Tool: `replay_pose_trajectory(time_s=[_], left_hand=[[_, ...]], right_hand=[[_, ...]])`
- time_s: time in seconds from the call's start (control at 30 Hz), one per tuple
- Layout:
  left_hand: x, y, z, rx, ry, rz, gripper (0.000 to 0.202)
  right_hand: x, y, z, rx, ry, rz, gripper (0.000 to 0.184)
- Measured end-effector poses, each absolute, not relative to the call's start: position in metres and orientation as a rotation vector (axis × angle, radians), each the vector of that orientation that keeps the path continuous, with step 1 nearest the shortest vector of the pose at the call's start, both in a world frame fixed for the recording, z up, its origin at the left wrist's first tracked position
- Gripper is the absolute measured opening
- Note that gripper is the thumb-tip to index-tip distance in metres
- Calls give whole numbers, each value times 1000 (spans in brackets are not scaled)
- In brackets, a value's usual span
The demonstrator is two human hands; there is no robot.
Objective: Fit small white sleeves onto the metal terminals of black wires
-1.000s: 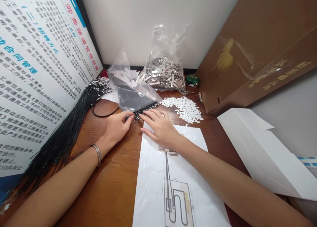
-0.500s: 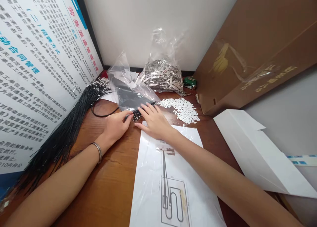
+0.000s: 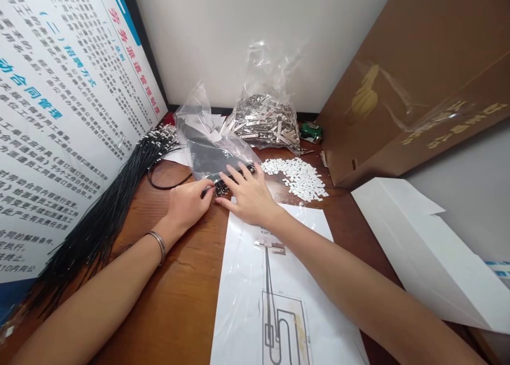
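My left hand [image 3: 188, 203] lies low on the wooden table, its thumb and forefinger pinched together; what they hold, if anything, is too small to make out. Beside those fingertips is a pile of small dark and shiny metal pieces [image 3: 222, 188]. My right hand [image 3: 253, 195] rests palm down with fingers spread, over the pile's right side and the front edge of a clear plastic bag [image 3: 213, 155] with something black inside. Part of the pile is hidden under that hand. A heap of small white pieces [image 3: 305, 180] lies just to the right.
A bundle of black cords [image 3: 119, 195] with white ends runs along the left board [image 3: 75, 115]. Behind stands a clear bag of metal clips [image 3: 265, 120], near a green object [image 3: 311, 132]. A printed sheet [image 3: 239, 280] lies in front; a brown box [image 3: 382, 99] stands right.
The view has shifted slightly, so things on the right appear a little farther right. My right fingers have spread somewhat wider over the pile. My left hand stays in nearly the same pinch.
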State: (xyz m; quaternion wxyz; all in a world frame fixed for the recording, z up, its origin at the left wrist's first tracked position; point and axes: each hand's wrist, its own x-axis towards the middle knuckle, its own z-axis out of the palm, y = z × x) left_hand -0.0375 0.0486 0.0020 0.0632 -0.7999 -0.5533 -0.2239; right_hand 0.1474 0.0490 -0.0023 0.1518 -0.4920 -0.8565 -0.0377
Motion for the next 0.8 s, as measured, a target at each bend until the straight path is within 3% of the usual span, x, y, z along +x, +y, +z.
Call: replay_pose_trajectory(time_s=[0.3,0.8], left_hand=[[-39,49,0,-2417,-1560,-788,17],[-39,47,-2,-2516,-1487,-814,17]], right_hand=[[148,51,-4,-1276,-2502,-51,54],[148,59,-2,-1341,-2606,107,64]])
